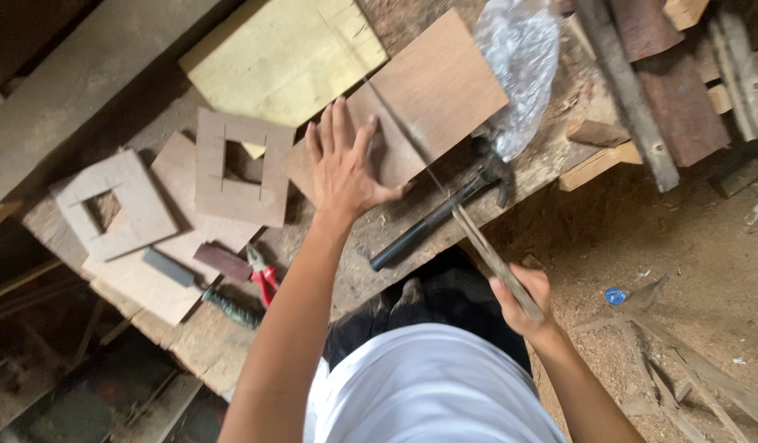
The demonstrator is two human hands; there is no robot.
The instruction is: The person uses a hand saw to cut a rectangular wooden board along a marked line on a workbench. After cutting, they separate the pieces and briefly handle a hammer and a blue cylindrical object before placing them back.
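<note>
My left hand [343,164] lies flat with fingers spread on a thin brown plywood sheet [432,90] on the workbench [346,271]. My right hand [522,299] grips the wooden handle of a handsaw [477,238], whose thin blade runs up across the sheet just right of my left hand. A black-handled hammer [444,213] lies on the bench under the saw, beside the sheet's near edge.
Two square plywood frames with cut-out centres [241,168] [112,205] lie at left over flat boards. Red-handled pliers [264,279] and a chisel [198,287] sit near the front edge. A yellowish board [284,53], a plastic bag [518,66], timber offcuts [666,74] and a sawdust-covered floor [690,271] surround.
</note>
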